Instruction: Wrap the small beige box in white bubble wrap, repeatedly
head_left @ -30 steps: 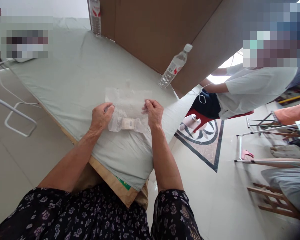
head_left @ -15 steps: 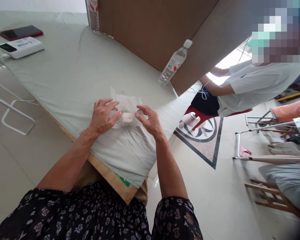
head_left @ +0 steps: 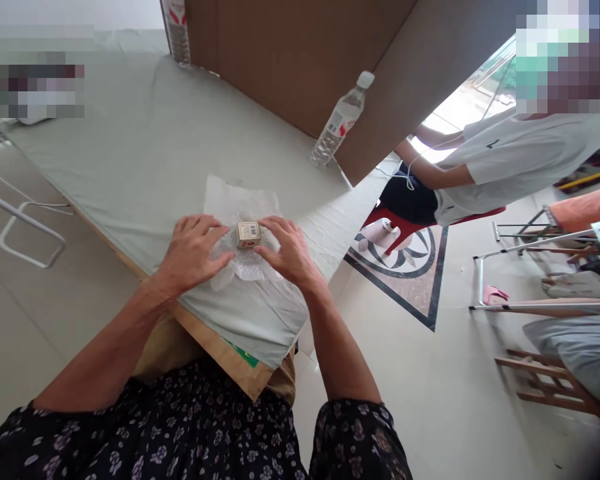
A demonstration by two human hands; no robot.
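Observation:
A small cardboard box [head_left: 249,234] with a barcode on its top rests uncovered on a spread sheet of bubble wrap [head_left: 245,201]. On the left of the box, my left hand [head_left: 195,248] lies over the wrap with fingers apart, not touching the box. My right hand [head_left: 286,250] is at the other side, fingers spread, its fingertips close to the box's right edge; whether they touch it I cannot tell. The wrap lies flat on the cloth-covered table [head_left: 145,153], its near edge crumpled.
A water bottle [head_left: 343,120] stands by a large brown cardboard panel [head_left: 290,60]; another bottle [head_left: 178,33] is at its left end. Blurred items sit at the table's far left. A person in a white shirt [head_left: 520,160] sits at the right, beyond the table's edge.
The bubble wrap that covered the box has been opened out flat, and the box now shows bare. My hands have spread out on either side, the left one moving left.

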